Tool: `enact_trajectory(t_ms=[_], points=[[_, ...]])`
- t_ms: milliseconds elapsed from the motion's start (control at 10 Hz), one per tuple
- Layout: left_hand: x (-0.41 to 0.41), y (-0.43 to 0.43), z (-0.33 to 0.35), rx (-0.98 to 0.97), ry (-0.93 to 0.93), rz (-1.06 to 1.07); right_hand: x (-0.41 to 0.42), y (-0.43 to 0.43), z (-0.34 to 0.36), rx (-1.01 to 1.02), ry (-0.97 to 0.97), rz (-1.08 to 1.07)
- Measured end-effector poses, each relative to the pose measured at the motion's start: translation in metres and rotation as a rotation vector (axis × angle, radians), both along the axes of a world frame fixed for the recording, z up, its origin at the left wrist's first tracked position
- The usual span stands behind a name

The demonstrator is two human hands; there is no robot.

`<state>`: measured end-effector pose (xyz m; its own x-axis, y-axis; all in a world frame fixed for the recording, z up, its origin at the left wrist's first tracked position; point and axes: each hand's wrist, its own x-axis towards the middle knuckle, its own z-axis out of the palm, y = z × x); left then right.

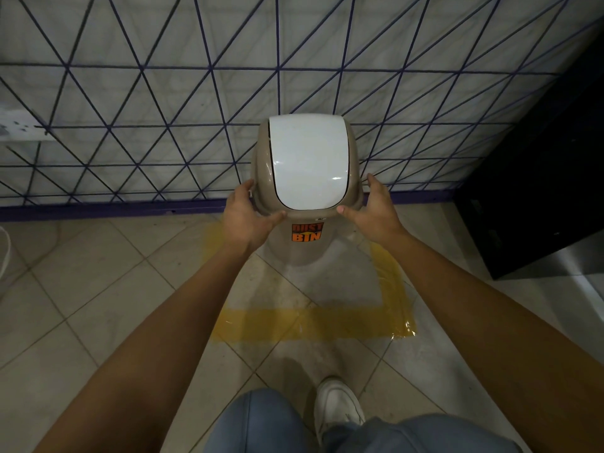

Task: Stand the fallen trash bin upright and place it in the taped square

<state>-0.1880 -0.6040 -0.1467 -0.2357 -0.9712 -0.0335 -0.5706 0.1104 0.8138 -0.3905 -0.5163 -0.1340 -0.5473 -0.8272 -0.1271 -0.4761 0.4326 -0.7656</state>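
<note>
The beige trash bin [305, 250] stands upright inside the yellow taped square [313, 325] on the tiled floor, close to the wall. It has a white swing lid [307, 161] and an orange "DUST BIN" label on its front. My left hand [245, 214] grips the left side of the lid rim, thumb on the front edge. My right hand [372, 210] holds the right side of the rim the same way. The bin's base and the far side of the square are hidden behind the bin.
A white wall with dark blue triangle lines [196, 109] rises just behind the bin. A black cabinet [539, 191] stands at the right. A white cable [5, 253] lies at the far left. My white shoe [336, 407] is on the tiles below the square.
</note>
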Motion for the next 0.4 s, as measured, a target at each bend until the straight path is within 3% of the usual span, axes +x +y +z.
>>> enact_trajectory(t_ms=[300,400], points=[[-0.004,0.033,0.056,-0.149,-0.125,-0.075,0.004,0.024,0.048,0.030,0.025,-0.031],[-0.011,0.041,0.092,-0.059,-0.180,-0.106,0.000,0.034,0.078,0.097,0.018,-0.038]])
